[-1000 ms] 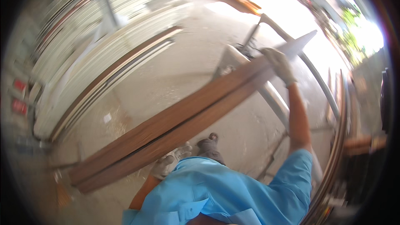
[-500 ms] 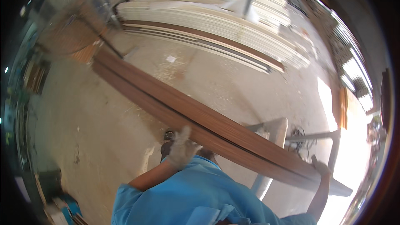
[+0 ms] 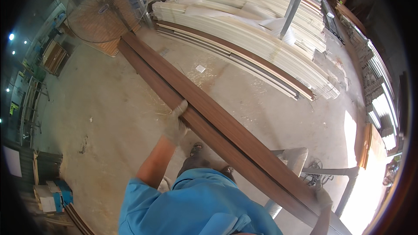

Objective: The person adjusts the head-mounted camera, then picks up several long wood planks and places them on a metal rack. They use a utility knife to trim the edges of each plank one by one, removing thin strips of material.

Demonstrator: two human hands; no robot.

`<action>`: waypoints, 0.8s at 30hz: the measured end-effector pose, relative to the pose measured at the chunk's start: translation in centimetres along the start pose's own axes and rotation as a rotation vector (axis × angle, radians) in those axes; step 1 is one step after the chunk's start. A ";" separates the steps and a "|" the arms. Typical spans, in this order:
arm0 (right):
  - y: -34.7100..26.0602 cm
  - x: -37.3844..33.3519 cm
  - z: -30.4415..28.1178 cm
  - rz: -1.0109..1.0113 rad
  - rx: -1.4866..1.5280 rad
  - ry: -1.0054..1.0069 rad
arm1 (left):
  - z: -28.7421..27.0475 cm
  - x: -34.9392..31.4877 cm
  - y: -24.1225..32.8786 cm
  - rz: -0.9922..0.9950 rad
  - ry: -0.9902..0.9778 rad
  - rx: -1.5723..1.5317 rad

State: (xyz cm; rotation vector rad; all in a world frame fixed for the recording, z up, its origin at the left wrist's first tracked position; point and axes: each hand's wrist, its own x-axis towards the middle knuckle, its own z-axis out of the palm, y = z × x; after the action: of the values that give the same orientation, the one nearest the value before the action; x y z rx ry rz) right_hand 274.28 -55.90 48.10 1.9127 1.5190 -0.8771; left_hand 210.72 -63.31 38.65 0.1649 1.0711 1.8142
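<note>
Two long brown wood-look boards (image 3: 209,117), side by side with a dark gap between them, run slantwise from the far left to the lower right in front of my body. My left hand (image 3: 175,124), in a pale glove, closes round the near edge of the nearer board, thumb on top and fingers hidden beneath. Near the right end, my gloved right hand (image 3: 323,196) grips the far edge of the other board; its fingertips are partly hidden. Under that end stands a grey metal frame with a wrapped bar (image 3: 297,160).
A large caged fan (image 3: 106,6) stands at the far left by the boards' far end. Stacks of white profiles (image 3: 244,30) lie across the back, beside an upright metal post (image 3: 292,11). Cables (image 3: 318,172) lie by the frame; boxes (image 3: 54,196) sit at lower left.
My left hand has moved forward and left, from near my body onto the nearer board's edge, and closed there. The boards appear steeper in view, their right end nearer me; the view has shifted too.
</note>
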 end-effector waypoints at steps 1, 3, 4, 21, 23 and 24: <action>0.0 -0.2 -0.2 0.005 0.013 -0.003 | -0.1 1.0 0.8 0.031 0.042 -0.008; 0.6 -0.6 -0.4 0.080 -0.091 0.021 | 1.0 1.0 1.1 0.072 0.071 -0.073; 1.0 -0.8 -0.6 0.118 -0.156 0.021 | 2.2 0.0 0.7 0.070 0.060 -0.119; 1.8 -2.7 0.7 -0.026 0.074 -0.068 | 7.7 -6.5 -3.7 -0.247 0.046 -0.058; 2.1 -3.0 0.7 -0.037 0.111 -0.079 | 8.5 -6.2 -3.5 -0.111 -0.004 -0.059; 2.3 -3.4 0.7 -0.037 0.122 -0.078 | 8.8 -6.1 -3.9 -0.046 0.087 -0.027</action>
State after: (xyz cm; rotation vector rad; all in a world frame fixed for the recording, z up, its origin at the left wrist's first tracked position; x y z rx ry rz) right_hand 275.93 -59.01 50.29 1.9166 1.4892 -1.0701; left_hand 221.16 -62.45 43.15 0.0451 1.1010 1.8071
